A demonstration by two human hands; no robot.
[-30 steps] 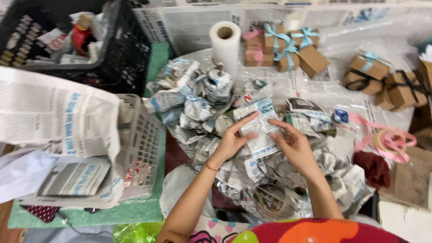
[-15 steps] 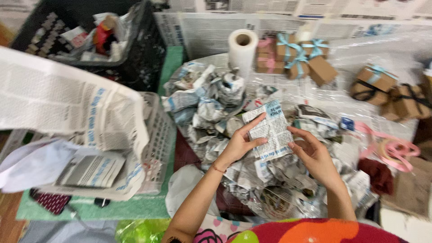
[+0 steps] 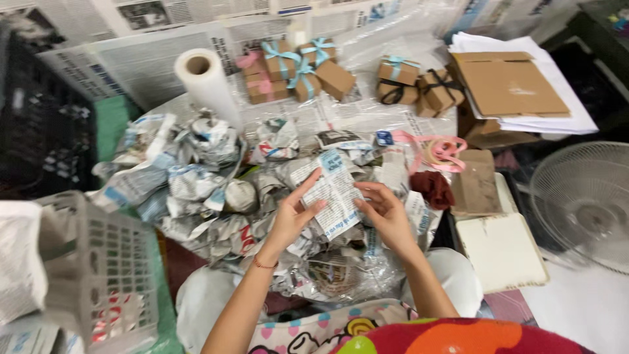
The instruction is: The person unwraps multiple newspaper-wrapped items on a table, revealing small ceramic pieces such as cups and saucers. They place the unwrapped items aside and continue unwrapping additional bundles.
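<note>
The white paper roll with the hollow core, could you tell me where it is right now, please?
In the head view, the white paper roll lies upper left of centre, beyond the heap of crumpled newspaper bundles and left of the ribboned brown boxes.

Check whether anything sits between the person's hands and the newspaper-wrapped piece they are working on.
Nothing visible does. The left hand and right hand both touch the newspaper-wrapped piece directly, one on each side, above the heap of crumpled newspaper bundles. The pink ribbon lies apart, off to the right.
</note>
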